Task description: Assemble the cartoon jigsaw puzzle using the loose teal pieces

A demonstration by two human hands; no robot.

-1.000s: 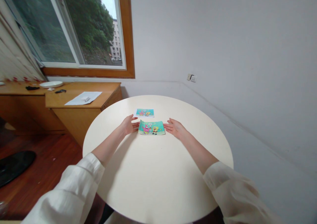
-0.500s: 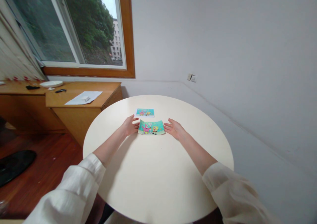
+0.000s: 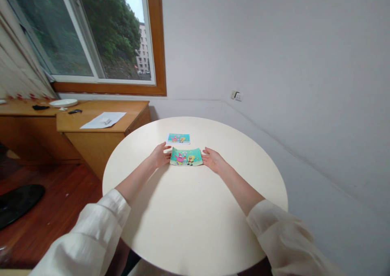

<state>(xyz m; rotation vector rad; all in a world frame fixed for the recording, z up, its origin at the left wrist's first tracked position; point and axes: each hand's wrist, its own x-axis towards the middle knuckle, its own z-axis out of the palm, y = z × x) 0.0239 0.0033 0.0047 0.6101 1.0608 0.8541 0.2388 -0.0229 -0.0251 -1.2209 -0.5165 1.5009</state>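
A teal cartoon picture card (image 3: 186,157) lies on the round cream table (image 3: 195,211), slightly bowed upward. My left hand (image 3: 160,155) rests at its left edge with fingers stretched toward it, touching the edge. My right hand (image 3: 212,159) lies flat at the card's right edge, fingers extended and touching it. A second, smaller cartoon card (image 3: 178,138) sits flat just beyond the first, apart from both hands.
A wooden cabinet (image 3: 100,131) stands left of the table with a sheet of paper (image 3: 102,120), a white plate (image 3: 63,103) and small dark items on it. White walls close in at the back and right. A window (image 3: 91,32) is at upper left.
My right hand has slid a little to the left, closing on the card's right edge. The left hand and both cards have barely moved.
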